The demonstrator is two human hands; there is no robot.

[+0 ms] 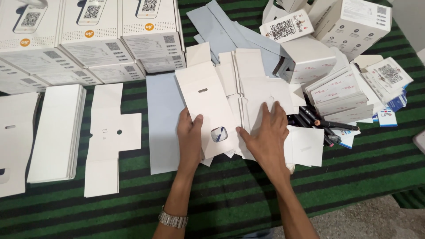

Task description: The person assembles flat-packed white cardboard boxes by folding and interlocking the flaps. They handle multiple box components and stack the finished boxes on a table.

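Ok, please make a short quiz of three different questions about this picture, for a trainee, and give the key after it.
1. True or false: the left hand holds a flat white card insert with a cutout.
2. What does the left wrist wear? A) wristwatch B) glove C) nothing
3. Fill in: the right hand rests on a pile of white ____.

Key
1. True: its thumb lies on top.
2. A, a metal one.
3. Cards, spread over the green striped cloth, left of the dark pens.
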